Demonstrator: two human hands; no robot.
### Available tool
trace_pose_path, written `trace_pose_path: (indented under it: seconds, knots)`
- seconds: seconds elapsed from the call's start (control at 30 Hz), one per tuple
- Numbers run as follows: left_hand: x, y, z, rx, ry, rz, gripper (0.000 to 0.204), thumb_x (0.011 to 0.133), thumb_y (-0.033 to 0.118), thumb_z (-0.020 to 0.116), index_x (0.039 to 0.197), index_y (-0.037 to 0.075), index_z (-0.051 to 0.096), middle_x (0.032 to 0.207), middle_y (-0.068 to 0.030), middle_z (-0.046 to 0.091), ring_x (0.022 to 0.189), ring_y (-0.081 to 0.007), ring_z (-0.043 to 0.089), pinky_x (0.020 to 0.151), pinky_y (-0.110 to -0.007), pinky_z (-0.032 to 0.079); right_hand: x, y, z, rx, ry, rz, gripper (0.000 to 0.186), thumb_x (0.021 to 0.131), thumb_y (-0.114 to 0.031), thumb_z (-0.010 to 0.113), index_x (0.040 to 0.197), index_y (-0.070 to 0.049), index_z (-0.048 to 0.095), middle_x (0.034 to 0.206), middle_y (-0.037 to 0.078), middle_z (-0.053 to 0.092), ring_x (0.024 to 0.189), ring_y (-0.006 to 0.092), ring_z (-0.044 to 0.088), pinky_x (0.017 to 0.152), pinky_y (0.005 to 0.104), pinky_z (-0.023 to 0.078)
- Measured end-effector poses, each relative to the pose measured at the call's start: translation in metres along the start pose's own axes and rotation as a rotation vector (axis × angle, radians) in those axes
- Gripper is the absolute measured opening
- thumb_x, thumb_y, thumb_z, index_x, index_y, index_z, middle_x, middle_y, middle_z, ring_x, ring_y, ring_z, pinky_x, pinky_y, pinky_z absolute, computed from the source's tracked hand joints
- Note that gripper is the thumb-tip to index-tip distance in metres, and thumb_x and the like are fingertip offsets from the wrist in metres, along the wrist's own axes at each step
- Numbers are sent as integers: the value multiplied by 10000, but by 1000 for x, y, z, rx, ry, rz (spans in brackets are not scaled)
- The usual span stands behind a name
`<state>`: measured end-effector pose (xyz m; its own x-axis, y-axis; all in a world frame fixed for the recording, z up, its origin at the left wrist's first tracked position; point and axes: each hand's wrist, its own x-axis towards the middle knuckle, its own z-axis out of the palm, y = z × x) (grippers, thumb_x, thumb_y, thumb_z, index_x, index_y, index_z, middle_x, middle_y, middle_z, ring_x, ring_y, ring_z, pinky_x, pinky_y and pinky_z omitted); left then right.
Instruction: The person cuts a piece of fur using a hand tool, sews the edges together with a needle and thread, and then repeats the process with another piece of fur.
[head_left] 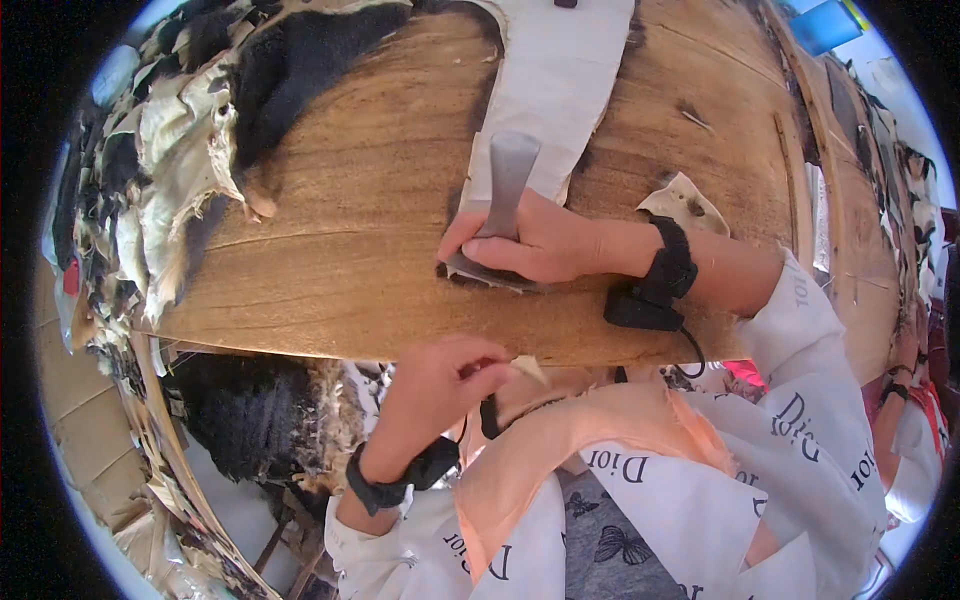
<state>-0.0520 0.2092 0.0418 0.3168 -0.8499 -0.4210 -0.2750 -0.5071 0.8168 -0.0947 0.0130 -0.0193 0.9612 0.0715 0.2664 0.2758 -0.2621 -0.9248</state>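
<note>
My right hand [535, 240] is closed round a grey metal tool with a flared upright handle [514, 165], which looks like a knife; its lower end is hidden by my fingers. Under that hand lies a long white strip of hide [550, 85], with a dark furry fringe along its edges, running away from me over the wooden board [330, 250]. At the board's near edge, my left hand [435, 385] has its fingers curled in a pinch, slightly blurred. A small cream hide scrap [529, 371] shows at its fingertips.
Black and white fur pelts [190, 150] are heaped at the left. Another cream scrap [688, 205] lies beyond my right wrist. A wooden batten [795, 185] and a blue container [826, 27] are on the right. Dark fur [245, 410] sits below the board's front edge. A co-worker's arm [893, 400] shows far right.
</note>
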Motion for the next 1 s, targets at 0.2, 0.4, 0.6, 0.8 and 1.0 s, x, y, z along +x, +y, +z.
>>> trace_pose_path:
  seconds: [0.2, 0.4, 0.6, 0.8, 1.0]
  knots:
    - [20, -29, -4, -241, 514, -204, 183, 788, 139, 626, 893, -11, 625, 636, -49, 597, 513, -78, 536, 459, -213, 425, 0, -6, -6, 118, -104, 113, 187, 858, -111, 473, 965, -8, 587, 898, 95, 606, 856, 186, 552, 771, 296, 422]
    - [34, -14, 3, -211, 552, -269, 184, 809, 155, 612, 862, -21, 619, 609, -20, 576, 470, -63, 517, 420, -184, 406, 0, -6, -5, 52, -131, 111, 174, 855, -117, 474, 934, -6, 583, 866, 100, 598, 808, 200, 554, 732, 304, 428]
    - [36, -15, 6, -87, 591, -247, 144, 808, 126, 591, 824, -16, 610, 602, -22, 573, 467, -67, 516, 421, -195, 407, 3, -11, -7, -24, -130, 139, 189, 845, -140, 471, 921, -8, 582, 830, 116, 592, 773, 234, 554, 710, 316, 426]
    - [33, -20, 10, -57, 651, -182, 111, 809, 87, 570, 811, -19, 599, 589, -10, 552, 486, -61, 504, 426, -195, 409, 3, -12, -8, -69, -150, 177, 192, 842, -142, 469, 921, -11, 584, 831, 121, 593, 782, 241, 557, 717, 316, 427]
    - [33, -9, 7, -202, 621, -243, 147, 811, 108, 590, 854, -31, 603, 589, -8, 548, 489, -53, 499, 419, -193, 413, 1, -10, -4, 11, -101, 144, 190, 852, -126, 466, 950, -8, 579, 873, 111, 606, 812, 216, 566, 742, 306, 432]
